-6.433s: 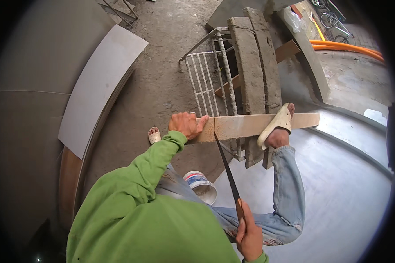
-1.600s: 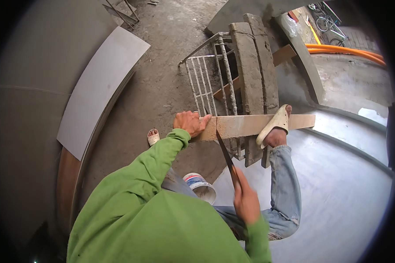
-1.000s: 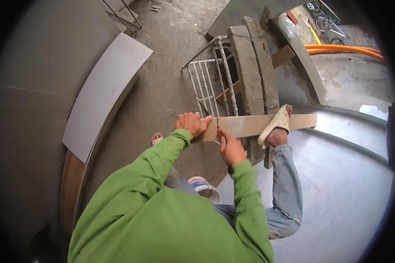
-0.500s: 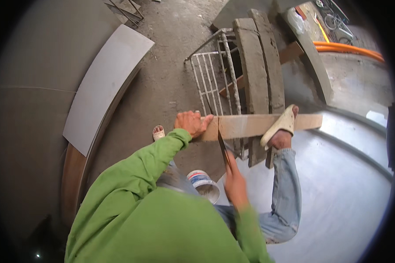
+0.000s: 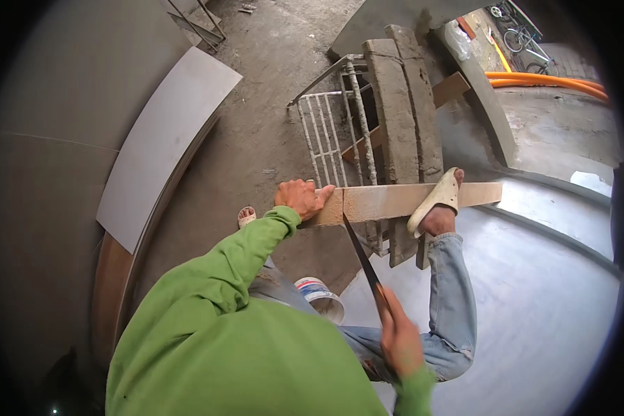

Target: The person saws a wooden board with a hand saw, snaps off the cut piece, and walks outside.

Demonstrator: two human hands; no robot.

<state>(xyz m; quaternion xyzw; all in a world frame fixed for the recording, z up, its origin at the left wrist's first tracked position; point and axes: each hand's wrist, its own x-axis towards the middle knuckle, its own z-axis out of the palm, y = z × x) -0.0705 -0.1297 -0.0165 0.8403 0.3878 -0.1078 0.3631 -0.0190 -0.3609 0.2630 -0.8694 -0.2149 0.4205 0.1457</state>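
Foremost, our right hand grasps a long, dark-bladed handsaw, its blade meeting a narrow, pale-brown wooden board, whose left end our left hand grips. The board lies across two grey, rough-faced planks; well beyond, we list bright orange pipes.

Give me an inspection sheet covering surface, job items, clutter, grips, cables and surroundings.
Surface: two dirt-crusted planks under the board.
Job items: board lies crosswise, a sandalled foot on it; saw meets a cut line near its left end.
Clutter: white bucket near the legs.
Grips: left grip holds the board's left end; right grip holds the saw's handle.
Cables: thick orange lines at upper right; hose or cable unclear.
Surroundings: pale panel at left; bicycle at upper right.
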